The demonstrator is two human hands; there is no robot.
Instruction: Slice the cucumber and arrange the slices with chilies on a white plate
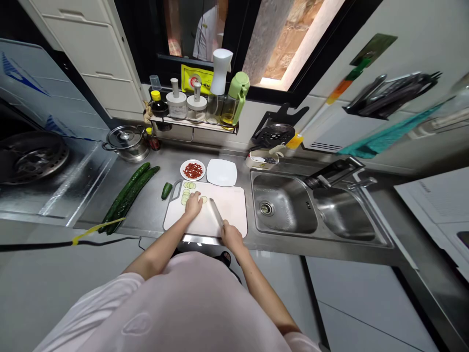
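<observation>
"Where are we?"
"At a stainless-steel counter (166, 161) under a black-framed window (240, 34), a two-basin metal sink (289, 210) rightward."
"And our counts?"
"Two long dark-green cucumbers (135, 195), two white plates (222, 172), one white rectangular board (234, 205) bearing pale cucumber slices (185, 196); one silver-bladed knife (216, 211), our right hand (232, 235) closed round its handle. Our left hand (193, 204) curls loosely beside the slices; whether it holds one, we can't tell."

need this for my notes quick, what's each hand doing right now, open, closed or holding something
Left hand: beside round, pale-green cucumber slices; whether open or closed cannot be told.
Right hand: closed, holding a long, silver-coloured metal knife.
</observation>
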